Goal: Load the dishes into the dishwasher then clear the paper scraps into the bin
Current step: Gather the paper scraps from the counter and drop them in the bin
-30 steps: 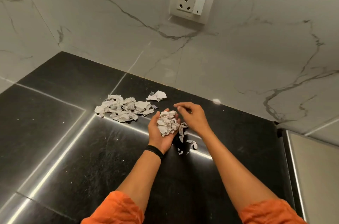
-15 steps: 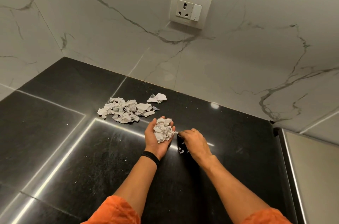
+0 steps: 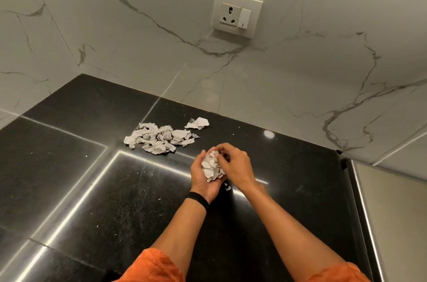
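Observation:
My left hand (image 3: pixel 202 180) is cupped palm up over the black counter (image 3: pixel 92 189) and holds a heap of white paper scraps (image 3: pixel 211 167). My right hand (image 3: pixel 235 166) lies against the heap from the right, fingers curled onto its top. A larger pile of crumpled scraps (image 3: pixel 159 138) lies on the counter to the back left, with one separate crumpled piece (image 3: pixel 198 123) behind it. A few tiny bits (image 3: pixel 227 187) lie under my hands. No dishes, dishwasher or bin are in view.
A marble wall with a socket and switch plate (image 3: pixel 236 14) rises behind the counter. A steel-edged appliance or panel (image 3: pixel 392 212) borders the counter on the right. Small white crumbs speckle the counter surface.
My right hand picked scraps off the counter beside my left hand, then came up onto the heap in my left palm. The loose pieces under my hands are fewer.

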